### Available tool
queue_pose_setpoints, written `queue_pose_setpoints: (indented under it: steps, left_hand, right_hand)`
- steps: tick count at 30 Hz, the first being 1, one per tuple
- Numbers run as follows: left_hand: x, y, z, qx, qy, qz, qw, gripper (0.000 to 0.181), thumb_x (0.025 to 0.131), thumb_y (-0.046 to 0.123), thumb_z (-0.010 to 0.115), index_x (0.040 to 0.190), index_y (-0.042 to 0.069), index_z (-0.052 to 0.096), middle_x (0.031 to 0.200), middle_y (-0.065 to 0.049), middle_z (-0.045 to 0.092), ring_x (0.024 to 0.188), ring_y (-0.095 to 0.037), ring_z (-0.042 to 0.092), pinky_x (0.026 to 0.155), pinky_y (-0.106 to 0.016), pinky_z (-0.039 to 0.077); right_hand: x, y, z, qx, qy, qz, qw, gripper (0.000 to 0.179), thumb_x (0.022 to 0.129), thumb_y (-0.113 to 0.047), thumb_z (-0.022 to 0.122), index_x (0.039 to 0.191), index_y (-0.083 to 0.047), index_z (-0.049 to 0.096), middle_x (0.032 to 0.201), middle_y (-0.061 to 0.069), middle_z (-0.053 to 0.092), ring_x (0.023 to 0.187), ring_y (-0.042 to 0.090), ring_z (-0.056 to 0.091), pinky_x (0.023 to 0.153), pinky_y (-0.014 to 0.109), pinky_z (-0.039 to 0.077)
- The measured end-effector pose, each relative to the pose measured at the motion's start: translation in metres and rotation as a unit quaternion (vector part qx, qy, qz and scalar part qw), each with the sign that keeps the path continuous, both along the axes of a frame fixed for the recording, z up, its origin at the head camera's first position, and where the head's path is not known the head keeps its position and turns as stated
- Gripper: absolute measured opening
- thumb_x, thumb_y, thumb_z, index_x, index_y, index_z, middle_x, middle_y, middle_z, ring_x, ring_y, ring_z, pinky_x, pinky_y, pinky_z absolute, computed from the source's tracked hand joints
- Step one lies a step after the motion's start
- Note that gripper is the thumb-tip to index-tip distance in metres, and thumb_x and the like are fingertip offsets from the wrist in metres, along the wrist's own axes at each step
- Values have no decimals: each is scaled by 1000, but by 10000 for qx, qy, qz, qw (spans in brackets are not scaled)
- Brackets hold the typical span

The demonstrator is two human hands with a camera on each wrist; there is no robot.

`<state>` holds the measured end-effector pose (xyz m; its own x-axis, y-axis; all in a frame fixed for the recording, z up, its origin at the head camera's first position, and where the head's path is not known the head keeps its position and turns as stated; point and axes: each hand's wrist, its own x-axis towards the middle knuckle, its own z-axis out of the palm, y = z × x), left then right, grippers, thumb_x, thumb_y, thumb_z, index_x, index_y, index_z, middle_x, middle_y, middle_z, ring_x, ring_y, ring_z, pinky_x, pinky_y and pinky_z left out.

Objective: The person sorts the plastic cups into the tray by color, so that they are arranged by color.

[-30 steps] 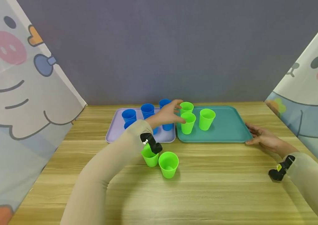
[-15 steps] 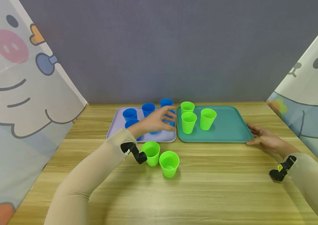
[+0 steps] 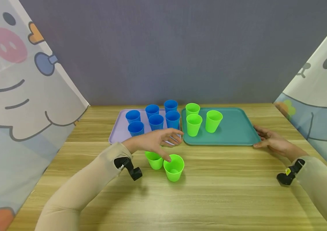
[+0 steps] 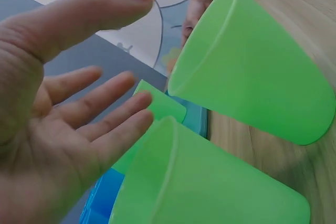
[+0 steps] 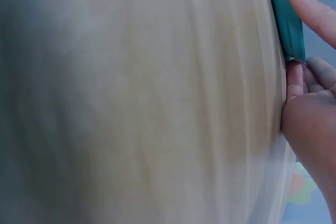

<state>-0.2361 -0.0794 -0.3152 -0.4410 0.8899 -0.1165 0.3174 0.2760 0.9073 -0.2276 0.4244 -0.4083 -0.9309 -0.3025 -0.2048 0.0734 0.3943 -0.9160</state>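
My left hand [image 3: 154,141] hovers with spread fingers over two green cups standing on the table, holding nothing. Its thumb is near the rim of the right-hand cup [image 3: 173,170]; the left-hand cup [image 3: 154,162] is partly hidden under the hand. Seen from the left wrist, the palm [image 4: 52,156] faces the two cups, apart from them. My right hand [image 3: 273,142] holds the near right corner of the teal tray [image 3: 235,128], thumb at its front edge and fingers along its side. Three green cups [image 3: 193,125] stand upright on that tray's left part.
Left of the teal tray, a lilac tray [image 3: 120,133] bears several upright blue cups [image 3: 133,116]. A grey panel [image 3: 181,54] rises behind the wooden table [image 3: 209,192]. Cartoon-printed cloths [image 3: 16,96] hang at both sides.
My left hand has drawn back from beside the green cups on the teal tray, moving left and nearer, over the two cups on the table. The right hand stays at the tray corner.
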Motion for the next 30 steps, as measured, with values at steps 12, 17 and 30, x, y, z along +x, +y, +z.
queue_pose_setpoints:
  steps: [12, 17, 30]
  left_hand:
    - [2, 7, 5, -664, 27, -1188, 9907, 84, 72, -7, 83, 145, -2, 41, 144, -21, 49, 131, -23, 49, 109, -31, 41]
    - [0, 13, 7, -1032, 99, -1535, 9827, 75, 73, -7, 82, 140, -1, 48, 144, -18, 51, 132, -19, 49, 110, -30, 39]
    - [-1, 23, 10, -1607, 292, -1764, 9707, 74, 69, -9, 84, 136, 4, 54, 133, -2, 59, 127, -14, 51, 107, -31, 42]
  right_hand:
    - [0, 2, -1, -42, 23, -17, 10000, 99, 89, 4, 65, 153, 8, -10, 157, 35, -13, 140, 58, -4, 99, 13, 36]
    - [2, 2, -2, 5, -15, -21, 10000, 100, 89, 3, 66, 153, 8, -9, 158, 34, -13, 141, 57, -5, 101, 15, 35]
    - [-1, 2, -2, -2, -54, -26, 10000, 101, 89, 3, 66, 154, 6, -11, 158, 33, -14, 141, 56, -6, 118, 32, 25]
